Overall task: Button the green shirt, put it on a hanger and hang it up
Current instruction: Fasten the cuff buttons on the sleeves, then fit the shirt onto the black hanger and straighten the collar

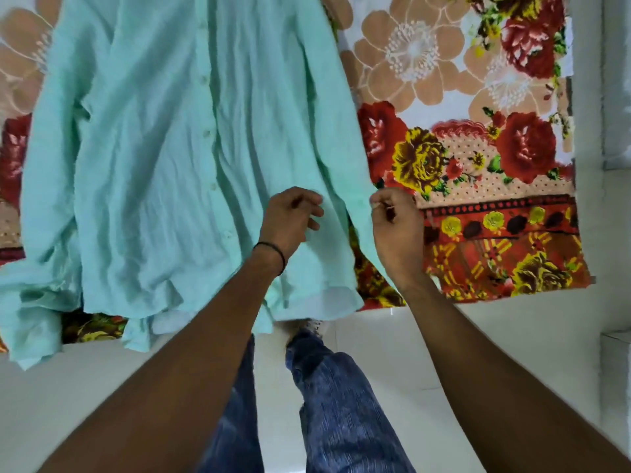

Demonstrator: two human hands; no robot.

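**Your right hand (396, 230) pinches the pale green crinkly cloth shirt (164, 158)**

The shirt lies flat on the bed with the red, yellow and tan flowered cover (478, 131). It takes up the left and the middle of the bed that you can see. Its bottom hem hangs a little over the near edge of the bed, above the white tiled floor (495, 353). On the left, a sleeve droops over that same edge. A row of small round pale green buttons (206, 133) runs down the middle of the shirt. The two front halves lie together along that row.

Your right hand is at the right side of the shirt, close to the near edge of the bed. Its fingers are curled in tight. The thumb and first finger squeeze the edge of the cloth there.

Your left hand (290, 216) is over the front of the shirt, near the right hand but not touching it. Its fingers are bent and a little apart. You cannot tell if they hold any cloth. A thin black band (273, 249) goes round that wrist.

Your legs in blue jeans (334, 387) stand at the near edge of the bed.
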